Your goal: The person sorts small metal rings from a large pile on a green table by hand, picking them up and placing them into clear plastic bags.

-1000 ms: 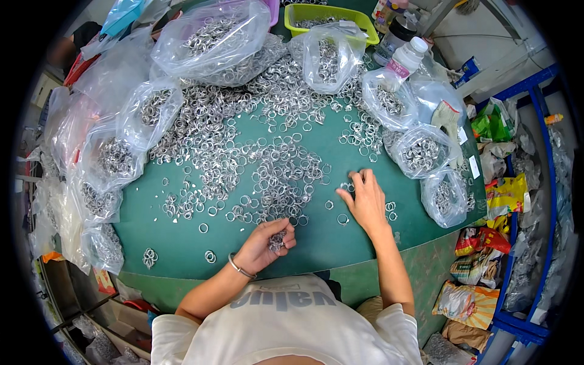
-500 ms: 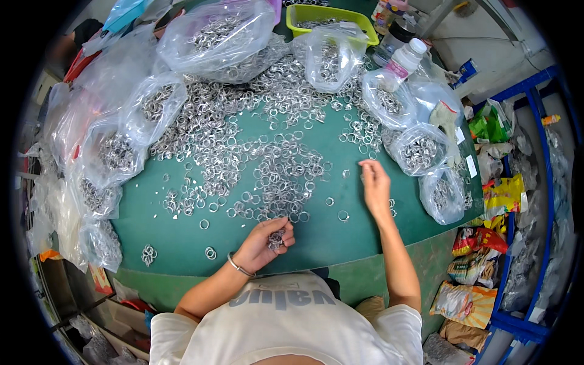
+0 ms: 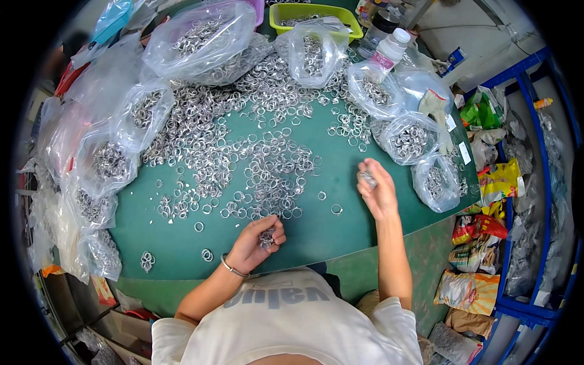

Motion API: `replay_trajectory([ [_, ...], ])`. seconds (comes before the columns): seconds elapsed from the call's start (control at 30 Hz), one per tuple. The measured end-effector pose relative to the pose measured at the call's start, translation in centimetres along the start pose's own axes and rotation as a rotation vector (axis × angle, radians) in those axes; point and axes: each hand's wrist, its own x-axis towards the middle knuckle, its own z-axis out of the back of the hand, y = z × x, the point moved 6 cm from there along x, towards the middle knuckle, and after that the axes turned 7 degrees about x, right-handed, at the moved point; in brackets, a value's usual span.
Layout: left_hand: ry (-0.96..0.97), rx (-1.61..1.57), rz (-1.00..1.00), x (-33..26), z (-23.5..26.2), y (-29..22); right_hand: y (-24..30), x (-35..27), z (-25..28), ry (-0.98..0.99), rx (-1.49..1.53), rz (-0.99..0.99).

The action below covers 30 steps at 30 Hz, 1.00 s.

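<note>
Nearest the person's body, the left hand (image 3: 255,243) rests on the green table (image 3: 340,225) with a thin bangle (image 3: 231,268) at the wrist, its fingers curled shut around a small bunch of metal rings (image 3: 266,237) that shows between thumb and fingertips. A little farther out and to the right, the right hand (image 3: 377,190) is lifted just above the tabletop, its fingers pinched closed on a few rings (image 3: 367,178) held at the fingertips. Between the two hands a couple of single rings (image 3: 336,209) lie apart on the bare green surface, and just beyond the left hand begins the loose scatter of rings (image 3: 267,176), which thickens into a broad heap toward the far left of the table. Around that heap stands an arc of clear plastic bags (image 3: 109,161) filled with more rings, running from the left edge round the back to the right, where one bag (image 3: 435,182) sits near the right hand. At the far edge are a yellow-green tray (image 3: 316,11) and a white-capped bottle (image 3: 389,50). To the right of the table, coloured packets (image 3: 499,182) are heaped beside a blue rack (image 3: 526,304).
</note>
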Motion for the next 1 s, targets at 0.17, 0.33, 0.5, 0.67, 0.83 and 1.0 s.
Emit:
replay_trajectory([
  [0.17,0.010,-0.007,0.019,0.1,0.0,0.4,-1.7,-2.0,1.2,0.048,0.605,-0.221],
  [0.33,0.016,-0.012,0.008,0.0,-0.1,0.3,-2.6,-2.8,0.3,0.007,-0.254,-0.107],
  [0.5,-0.001,0.008,0.010,-0.1,-0.1,0.5,-3.7,-3.6,-5.3,0.157,-1.588,0.516],
  [0.67,0.018,0.003,-0.005,-0.3,-0.1,0.3,-3.4,-2.9,-4.7,0.218,-1.437,0.392],
  [0.83,-0.017,-0.035,-0.016,-0.5,0.9,0.2,-4.4,-3.0,-5.3,0.346,0.007,-0.246],
  [1.0,-0.001,-0.004,-0.024,-0.8,0.8,0.1,-7.7,-3.6,-5.1,0.166,0.189,-0.425],
])
